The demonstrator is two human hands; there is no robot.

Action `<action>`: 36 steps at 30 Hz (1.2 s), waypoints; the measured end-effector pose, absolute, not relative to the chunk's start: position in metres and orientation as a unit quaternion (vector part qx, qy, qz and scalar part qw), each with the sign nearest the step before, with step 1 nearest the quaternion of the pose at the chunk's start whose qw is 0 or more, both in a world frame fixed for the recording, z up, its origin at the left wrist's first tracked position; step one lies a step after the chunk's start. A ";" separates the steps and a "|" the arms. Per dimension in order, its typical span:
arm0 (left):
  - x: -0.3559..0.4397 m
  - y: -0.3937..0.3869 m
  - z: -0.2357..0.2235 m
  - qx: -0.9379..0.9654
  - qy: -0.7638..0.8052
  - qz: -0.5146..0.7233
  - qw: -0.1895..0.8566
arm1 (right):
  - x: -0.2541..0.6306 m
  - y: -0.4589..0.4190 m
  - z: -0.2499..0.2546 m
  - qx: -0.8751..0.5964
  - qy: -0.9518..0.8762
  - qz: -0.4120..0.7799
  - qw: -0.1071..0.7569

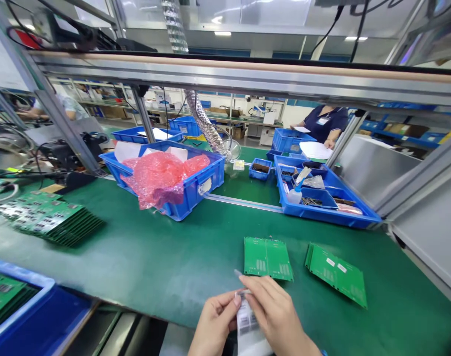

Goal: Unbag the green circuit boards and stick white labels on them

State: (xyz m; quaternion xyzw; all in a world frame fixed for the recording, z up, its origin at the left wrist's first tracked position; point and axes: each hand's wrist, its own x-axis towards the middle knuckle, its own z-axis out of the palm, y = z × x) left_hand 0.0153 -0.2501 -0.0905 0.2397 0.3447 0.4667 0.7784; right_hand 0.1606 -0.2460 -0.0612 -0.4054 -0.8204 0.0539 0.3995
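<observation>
Low at the front edge of the table I hold a sheet of small white labels [248, 324]. My left hand [215, 319] pinches its upper left edge between thumb and finger. My right hand [276, 314] is closed over the sheet's upper right side, fingers bent. A small clear piece sticks up by the right fingertips; I cannot make out what it is. Just beyond my hands lies a stack of green circuit boards [267, 258]. To its right a second stack of boards [337, 273] bears two white labels on top.
A blue bin with pink bubble wrap [162, 175] stands at the middle left. Many boards are stacked on the left [49, 217]. A blue tray of small parts [322, 193] sits at the back right. A blue crate [28, 316] is at lower left. A person [324, 126] works beyond.
</observation>
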 end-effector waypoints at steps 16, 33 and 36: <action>0.007 -0.239 -0.098 0.159 0.329 0.424 0.828 | 0.150 -0.234 -0.071 -0.378 -0.855 -0.011 0.354; -0.007 -0.237 -0.134 0.372 0.391 0.418 0.730 | 0.219 -0.135 -0.079 -0.576 -0.652 0.356 0.341; -0.008 -0.237 -0.137 0.374 0.382 0.418 0.735 | 0.211 -0.142 -0.078 -0.592 -0.671 0.303 0.328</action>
